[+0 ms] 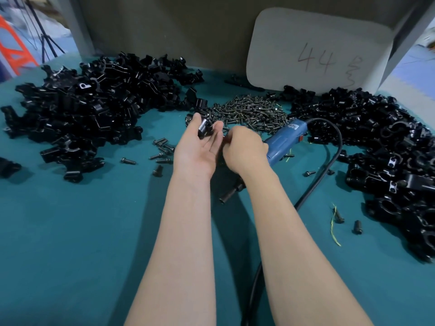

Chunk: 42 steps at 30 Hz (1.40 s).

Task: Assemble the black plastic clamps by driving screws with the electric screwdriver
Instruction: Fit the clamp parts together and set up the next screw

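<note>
Holding one black clamp piece at its fingertips, your left hand lies palm up, thumb and fingers lightly curled round the part, above the near edge of the screw pile. Your right hand is curled just beside it, knuckles up, fingertips close against the left fingers; whether they pinch a screw cannot be told. That same hand grips the electric screwdriver: the blue body sticks out to the right of the palm, and the dark nose points down-left below the wrist, close to the table. The black cable loops from the tool's rear and runs back toward you. Loose screws lie left of your left wrist. The left heap of clamp parts and the right heap of clamp parts flank the screw pile. A white board marked "44" stands behind.
</note>
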{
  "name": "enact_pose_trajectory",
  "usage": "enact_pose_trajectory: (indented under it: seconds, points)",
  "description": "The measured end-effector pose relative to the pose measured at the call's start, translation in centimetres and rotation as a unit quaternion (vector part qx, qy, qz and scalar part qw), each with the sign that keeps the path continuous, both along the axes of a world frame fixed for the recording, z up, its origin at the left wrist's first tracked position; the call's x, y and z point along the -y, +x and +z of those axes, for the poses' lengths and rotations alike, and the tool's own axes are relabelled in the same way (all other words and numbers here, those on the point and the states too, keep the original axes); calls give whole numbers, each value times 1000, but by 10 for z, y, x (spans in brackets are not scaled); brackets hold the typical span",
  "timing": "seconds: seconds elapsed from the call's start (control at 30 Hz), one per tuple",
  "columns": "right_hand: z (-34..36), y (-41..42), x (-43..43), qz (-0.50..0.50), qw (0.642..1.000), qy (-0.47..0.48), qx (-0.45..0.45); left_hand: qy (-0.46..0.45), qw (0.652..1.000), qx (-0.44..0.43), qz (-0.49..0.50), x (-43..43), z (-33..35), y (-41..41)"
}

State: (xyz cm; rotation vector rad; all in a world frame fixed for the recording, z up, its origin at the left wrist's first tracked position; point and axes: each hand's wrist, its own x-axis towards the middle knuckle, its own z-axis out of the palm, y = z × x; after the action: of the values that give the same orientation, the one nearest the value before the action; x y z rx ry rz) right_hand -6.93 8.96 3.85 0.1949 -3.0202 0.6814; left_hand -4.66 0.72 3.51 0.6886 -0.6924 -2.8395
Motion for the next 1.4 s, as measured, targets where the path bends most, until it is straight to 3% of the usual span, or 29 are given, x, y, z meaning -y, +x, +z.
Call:
enact_pose_trajectory:
  seconds: [0.1,0.37,0.67,0.83,1.03,1.4]
  points:
    - [9,-3,-13,16,976,-216,-28,-16,1000,-1,-3,-1,0,1]
    - [23,2,-18,67,926,-364,-71,-38,999,-13,-20,-4,-1,-1]
    - [20,0,-17,80,957,-258,-106,-168,986,15,9,-11,1,-1]
    - [20,3,-13,98,971,-190,-104,-294,954,26,50,-17,4,1]
    - [17,3,-9,71,982,-150,-90,-359,930,42,70,-17,1,2]
    - [24,1,-16,99,979,-160,-71,-334,939,32,77,-18,1,0]
